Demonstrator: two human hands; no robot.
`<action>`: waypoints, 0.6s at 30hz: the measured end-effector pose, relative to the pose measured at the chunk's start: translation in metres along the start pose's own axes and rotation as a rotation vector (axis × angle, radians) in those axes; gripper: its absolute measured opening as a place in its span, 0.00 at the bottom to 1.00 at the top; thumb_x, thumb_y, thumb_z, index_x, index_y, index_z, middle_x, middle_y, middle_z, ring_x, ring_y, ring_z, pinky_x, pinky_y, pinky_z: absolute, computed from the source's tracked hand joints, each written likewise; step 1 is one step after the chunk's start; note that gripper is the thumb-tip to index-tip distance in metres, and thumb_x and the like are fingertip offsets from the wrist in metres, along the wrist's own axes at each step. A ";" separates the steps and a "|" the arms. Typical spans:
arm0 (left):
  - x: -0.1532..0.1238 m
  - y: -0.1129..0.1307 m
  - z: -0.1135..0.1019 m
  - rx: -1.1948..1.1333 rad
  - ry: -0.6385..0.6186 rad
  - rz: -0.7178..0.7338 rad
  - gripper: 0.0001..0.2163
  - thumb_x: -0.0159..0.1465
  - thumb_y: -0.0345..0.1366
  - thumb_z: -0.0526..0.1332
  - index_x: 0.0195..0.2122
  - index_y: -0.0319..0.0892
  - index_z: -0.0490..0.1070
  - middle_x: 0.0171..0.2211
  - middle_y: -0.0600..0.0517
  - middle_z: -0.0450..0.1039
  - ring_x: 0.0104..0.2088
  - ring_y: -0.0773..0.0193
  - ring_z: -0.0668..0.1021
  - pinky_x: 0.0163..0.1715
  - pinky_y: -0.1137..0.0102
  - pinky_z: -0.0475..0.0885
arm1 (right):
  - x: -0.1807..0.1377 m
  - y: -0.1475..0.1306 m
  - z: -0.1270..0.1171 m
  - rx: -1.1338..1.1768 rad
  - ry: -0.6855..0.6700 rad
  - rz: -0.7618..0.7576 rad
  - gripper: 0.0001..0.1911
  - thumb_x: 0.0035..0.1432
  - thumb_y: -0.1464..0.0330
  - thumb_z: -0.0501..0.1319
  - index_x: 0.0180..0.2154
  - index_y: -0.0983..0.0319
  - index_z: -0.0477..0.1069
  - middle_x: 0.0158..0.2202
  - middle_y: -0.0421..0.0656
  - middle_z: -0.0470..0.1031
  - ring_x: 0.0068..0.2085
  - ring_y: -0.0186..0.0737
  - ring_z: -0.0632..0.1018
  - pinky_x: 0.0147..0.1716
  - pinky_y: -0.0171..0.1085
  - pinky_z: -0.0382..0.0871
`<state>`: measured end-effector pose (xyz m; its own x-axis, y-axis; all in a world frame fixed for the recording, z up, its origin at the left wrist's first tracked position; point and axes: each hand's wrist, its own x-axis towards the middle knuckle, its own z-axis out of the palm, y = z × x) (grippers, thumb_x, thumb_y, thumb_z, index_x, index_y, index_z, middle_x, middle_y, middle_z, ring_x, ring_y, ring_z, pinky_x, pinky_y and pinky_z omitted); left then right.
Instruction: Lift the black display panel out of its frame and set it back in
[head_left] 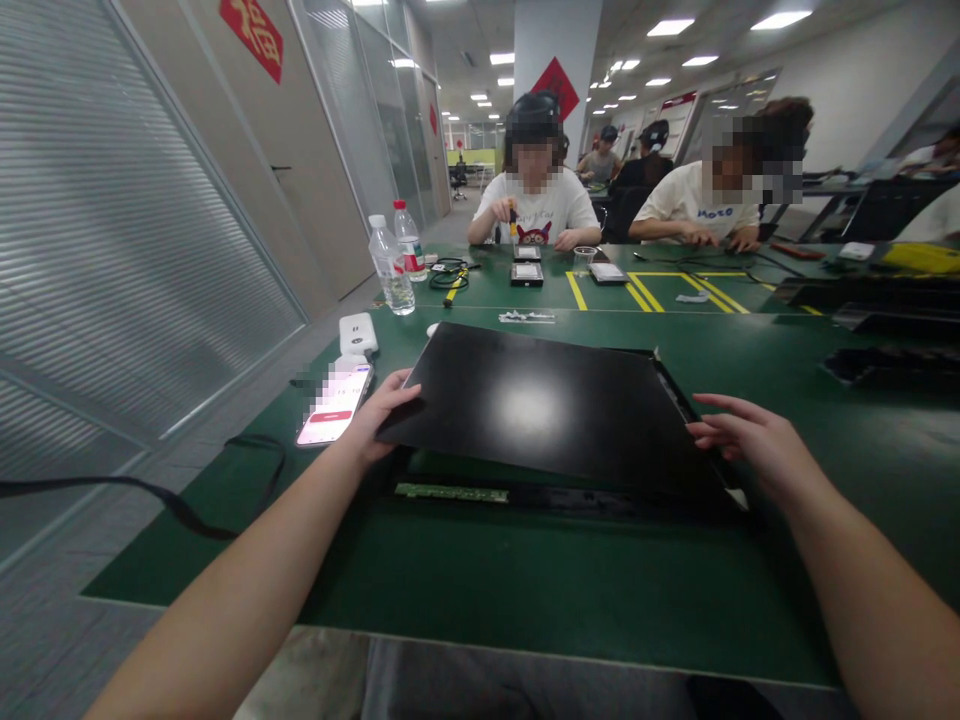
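A thin, glossy black screen panel [517, 410] lies tilted over a black frame [585, 500], its left side lifted off it. At the panel's left edge, my left hand [382, 408] grips it with the thumb on top and the other fingers mostly hidden beneath. My right hand [750, 445] is beside the frame's right edge, fingers stretched out and apart; whether the fingertips touch the edge I cannot tell. Along the frame's front side runs a narrow green circuit board [451, 493].
Left of the panel are a lit phone [336, 405], a white power bank [358, 334] and a black strap [150, 490]. Two bottles [391, 270] stand farther back. Small metal strips [527, 317] lie beyond the panel. Across the green table [570, 610], people work on small drives [526, 274].
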<state>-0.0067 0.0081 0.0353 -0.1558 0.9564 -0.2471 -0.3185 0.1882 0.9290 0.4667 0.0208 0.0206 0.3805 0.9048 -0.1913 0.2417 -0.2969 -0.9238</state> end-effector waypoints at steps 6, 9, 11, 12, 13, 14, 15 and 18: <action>0.002 -0.002 -0.002 0.010 0.011 -0.005 0.23 0.49 0.28 0.75 0.45 0.44 0.71 0.31 0.53 0.82 0.25 0.62 0.82 0.24 0.72 0.77 | 0.008 0.014 0.003 0.040 0.005 -0.117 0.27 0.43 0.62 0.69 0.47 0.61 0.82 0.32 0.49 0.83 0.25 0.38 0.74 0.21 0.35 0.59; 0.005 -0.005 -0.005 0.023 -0.002 0.009 0.24 0.48 0.28 0.76 0.45 0.44 0.71 0.31 0.53 0.83 0.26 0.61 0.83 0.25 0.72 0.77 | 0.009 0.015 0.003 0.062 0.007 -0.128 0.26 0.41 0.61 0.71 0.46 0.59 0.82 0.32 0.47 0.83 0.26 0.38 0.74 0.22 0.35 0.61; 0.006 -0.008 -0.006 0.034 -0.016 0.022 0.25 0.47 0.28 0.76 0.46 0.43 0.71 0.31 0.53 0.83 0.26 0.60 0.83 0.26 0.71 0.78 | 0.008 0.016 0.002 0.070 0.015 -0.124 0.25 0.40 0.61 0.71 0.44 0.59 0.82 0.32 0.47 0.83 0.26 0.37 0.73 0.22 0.35 0.62; 0.007 -0.008 -0.006 0.041 -0.023 0.029 0.26 0.47 0.29 0.77 0.46 0.43 0.71 0.31 0.53 0.83 0.26 0.60 0.83 0.26 0.71 0.78 | 0.008 0.016 0.002 0.071 0.024 -0.126 0.24 0.40 0.61 0.71 0.44 0.59 0.82 0.32 0.46 0.83 0.26 0.37 0.73 0.22 0.35 0.63; 0.007 -0.009 -0.006 0.048 -0.031 0.034 0.26 0.47 0.29 0.77 0.46 0.43 0.71 0.31 0.53 0.83 0.27 0.60 0.83 0.26 0.71 0.78 | 0.008 0.016 0.001 0.070 0.037 -0.128 0.24 0.40 0.61 0.71 0.43 0.59 0.82 0.31 0.46 0.83 0.26 0.37 0.73 0.23 0.35 0.63; 0.007 -0.010 -0.006 0.055 -0.038 0.040 0.26 0.47 0.29 0.77 0.45 0.43 0.71 0.31 0.53 0.83 0.27 0.60 0.83 0.26 0.71 0.78 | 0.009 0.016 0.001 0.068 0.050 -0.132 0.23 0.40 0.61 0.71 0.42 0.60 0.82 0.30 0.47 0.82 0.26 0.38 0.74 0.23 0.35 0.64; 0.007 -0.011 -0.006 0.061 -0.045 0.045 0.26 0.47 0.29 0.78 0.45 0.43 0.71 0.32 0.53 0.83 0.27 0.60 0.83 0.26 0.71 0.78 | 0.009 0.016 0.001 0.067 0.061 -0.136 0.23 0.41 0.61 0.71 0.42 0.60 0.82 0.30 0.47 0.82 0.26 0.38 0.75 0.23 0.35 0.64; 0.005 -0.012 -0.005 0.080 -0.055 0.056 0.25 0.47 0.28 0.78 0.44 0.42 0.71 0.34 0.52 0.84 0.27 0.62 0.83 0.27 0.71 0.79 | 0.010 0.017 0.000 0.067 0.079 -0.140 0.21 0.42 0.62 0.70 0.41 0.60 0.82 0.30 0.47 0.82 0.26 0.39 0.75 0.24 0.36 0.64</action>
<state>-0.0081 0.0100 0.0215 -0.1186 0.9764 -0.1805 -0.2344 0.1491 0.9606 0.4750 0.0246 0.0028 0.4169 0.9083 -0.0351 0.2379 -0.1463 -0.9602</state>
